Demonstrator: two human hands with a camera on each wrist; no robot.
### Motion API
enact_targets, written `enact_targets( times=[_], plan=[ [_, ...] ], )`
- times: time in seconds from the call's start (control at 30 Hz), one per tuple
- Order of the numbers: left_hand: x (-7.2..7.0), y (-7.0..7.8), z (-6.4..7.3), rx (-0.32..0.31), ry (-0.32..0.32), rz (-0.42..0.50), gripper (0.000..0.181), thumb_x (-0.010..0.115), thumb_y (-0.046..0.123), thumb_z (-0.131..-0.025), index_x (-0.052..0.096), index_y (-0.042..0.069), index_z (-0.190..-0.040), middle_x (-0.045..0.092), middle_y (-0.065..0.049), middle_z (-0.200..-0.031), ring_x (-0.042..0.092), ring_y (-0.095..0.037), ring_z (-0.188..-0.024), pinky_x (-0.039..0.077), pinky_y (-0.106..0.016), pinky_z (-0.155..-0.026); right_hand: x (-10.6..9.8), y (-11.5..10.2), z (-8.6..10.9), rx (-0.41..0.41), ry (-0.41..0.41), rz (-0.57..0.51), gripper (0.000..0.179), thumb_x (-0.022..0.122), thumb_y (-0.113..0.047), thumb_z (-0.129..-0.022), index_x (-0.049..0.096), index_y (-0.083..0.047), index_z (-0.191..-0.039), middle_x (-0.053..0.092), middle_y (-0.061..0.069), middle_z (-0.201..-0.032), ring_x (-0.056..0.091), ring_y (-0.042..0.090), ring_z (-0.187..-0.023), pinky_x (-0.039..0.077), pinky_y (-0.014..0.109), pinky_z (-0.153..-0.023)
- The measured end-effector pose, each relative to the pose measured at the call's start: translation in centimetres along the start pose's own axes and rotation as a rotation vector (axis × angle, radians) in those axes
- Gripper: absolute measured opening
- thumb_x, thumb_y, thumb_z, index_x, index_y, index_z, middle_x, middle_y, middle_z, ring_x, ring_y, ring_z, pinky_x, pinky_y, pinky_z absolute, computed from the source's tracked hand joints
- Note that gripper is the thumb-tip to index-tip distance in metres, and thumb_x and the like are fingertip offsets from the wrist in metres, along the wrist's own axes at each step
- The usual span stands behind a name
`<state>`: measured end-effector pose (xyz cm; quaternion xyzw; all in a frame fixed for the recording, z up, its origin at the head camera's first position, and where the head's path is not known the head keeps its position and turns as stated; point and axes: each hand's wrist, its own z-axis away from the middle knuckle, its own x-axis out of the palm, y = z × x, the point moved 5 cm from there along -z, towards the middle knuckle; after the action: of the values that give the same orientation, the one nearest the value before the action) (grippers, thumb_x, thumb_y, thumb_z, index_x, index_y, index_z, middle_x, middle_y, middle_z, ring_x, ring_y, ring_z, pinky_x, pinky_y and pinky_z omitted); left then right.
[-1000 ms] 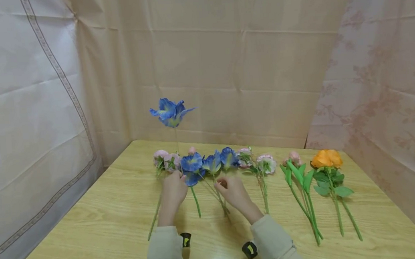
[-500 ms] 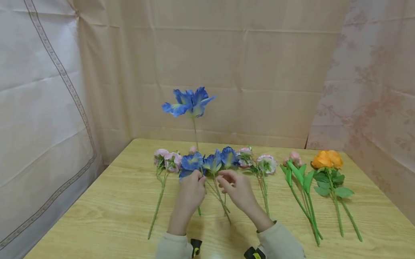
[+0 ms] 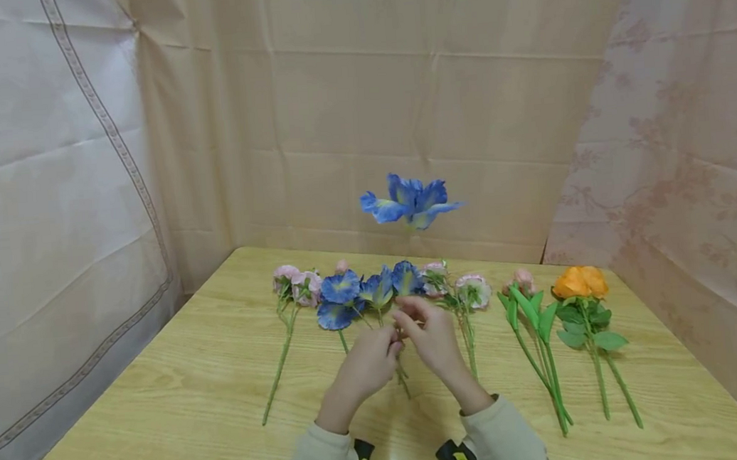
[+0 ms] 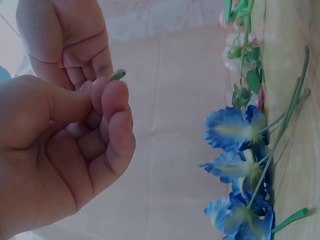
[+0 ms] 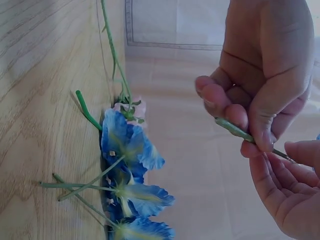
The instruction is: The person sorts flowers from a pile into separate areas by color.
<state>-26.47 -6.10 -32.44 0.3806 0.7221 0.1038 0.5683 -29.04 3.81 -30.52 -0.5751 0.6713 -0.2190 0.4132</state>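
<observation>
In the head view a blue iris with a yellowish centre stands upright above the table. My left hand pinches its green stem low down; the stem's end pokes out of those fingers in the right wrist view. My right hand meets the left one, thumb and fingers curled round the stem just above the left grip. The left wrist view shows the stem tip at the left fingertips, with the right hand partly hidden behind. Below lie several blue irises with crossed stems.
Pink flowers lie at the left, and pink-white ones sit right of the irises. Farther right are green-leaved stems and orange flowers. The wooden table ends at a beige cloth.
My left hand has moved right, carrying the upright iris over to the right hand. The right hand has stayed close to its place, and the two hands now meet.
</observation>
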Motion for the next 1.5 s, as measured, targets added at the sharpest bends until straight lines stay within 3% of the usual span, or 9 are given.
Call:
enact_targets(
  times=[0.13,0.37,0.6,0.77,1.0,1.2,1.37,1.5],
  plan=[
    [0.4,0.2,0.0,0.042,-0.031,-0.029,0.011,0.051,0.002,-0.089,0.055,0.003,-0.08,0.047,0.002,-0.064,0.041,-0.008,-0.053,0.036,-0.021,-0.049,-0.3,0.1,0.1,0.007,-0.004,-0.023,0.018,0.061,-0.001,-0.083,0.061,0.01,-0.098,0.06,0.013,-0.075,0.06,0.024,-0.065,0.049,0.023,-0.054],
    [0.6,0.2,0.2,0.058,-0.071,-0.045,0.018,0.054,0.003,-0.088,0.049,0.007,-0.071,0.043,0.004,-0.06,0.038,-0.007,-0.052,0.034,-0.021,-0.048,-0.4,0.3,0.2,0.044,-0.035,-0.067,0.015,0.059,0.003,-0.083,0.061,0.012,-0.095,0.059,0.015,-0.071,0.059,0.025,-0.059,0.05,0.026,-0.05],
    [0.3,-0.3,0.5,0.04,-0.082,-0.024,0.014,0.056,0.011,-0.088,0.055,0.008,-0.074,0.047,0.005,-0.062,0.04,-0.006,-0.052,0.036,-0.021,-0.049,-0.8,0.3,-0.5,0.027,-0.014,-0.008,0.011,0.059,0.004,-0.082,0.062,0.012,-0.089,0.06,0.02,-0.069,0.059,0.029,-0.054,0.05,0.028,-0.047],
    [0.0,-1.0,0.7,0.022,-0.108,-0.032,0.011,0.059,0.017,-0.087,0.06,0.008,-0.08,0.055,0.005,-0.07,0.045,-0.006,-0.055,0.039,-0.022,-0.051,-1.1,0.5,-1.3,0.046,0.007,0.084,0.01,0.06,0.002,-0.082,0.063,0.01,-0.088,0.059,0.015,-0.064,0.058,0.023,-0.048,0.047,0.023,-0.044],
    [0.1,-1.5,1.0,-0.004,-0.156,-0.047,0.015,0.06,0.02,-0.086,0.063,0.007,-0.08,0.06,0.002,-0.075,0.044,-0.005,-0.053,0.039,-0.021,-0.05,-0.3,2.8,-1.9,0.135,-0.031,0.172,0.009,0.06,0.002,-0.082,0.063,0.009,-0.088,0.059,0.011,-0.064,0.058,0.022,-0.046,0.048,0.027,-0.044],
    [0.3,-1.6,1.1,-0.014,-0.207,-0.022,0.016,0.06,0.019,-0.086,0.066,0.007,-0.077,0.062,0.001,-0.078,0.041,-0.005,-0.049,0.037,-0.021,-0.048,0.7,5.5,-2.1,0.197,-0.073,0.208,0.012,0.059,0.003,-0.082,0.062,0.012,-0.091,0.062,0.019,-0.07,0.058,0.022,-0.045,0.048,0.027,-0.042],
    [0.6,-1.7,1.1,-0.015,-0.224,-0.03,0.015,0.061,0.019,-0.085,0.064,0.008,-0.076,0.06,0.004,-0.073,0.04,-0.005,-0.048,0.036,-0.021,-0.048,1.7,7.1,-2.4,0.196,-0.098,0.244,0.007,0.058,0.007,-0.081,0.062,0.012,-0.081,0.061,0.022,-0.07,0.056,0.021,-0.043,0.046,0.024,-0.04],
    [0.6,-1.7,1.1,-0.002,-0.231,-0.061,0.014,0.062,0.019,-0.085,0.062,0.008,-0.075,0.057,0.005,-0.071,0.042,-0.005,-0.051,0.037,-0.021,-0.05,2.3,7.8,-2.5,0.137,-0.127,0.36,0.008,0.059,0.006,-0.079,0.062,0.009,-0.072,0.059,0.016,-0.062,0.053,0.017,-0.039,0.041,0.018,-0.037]
  ],
)
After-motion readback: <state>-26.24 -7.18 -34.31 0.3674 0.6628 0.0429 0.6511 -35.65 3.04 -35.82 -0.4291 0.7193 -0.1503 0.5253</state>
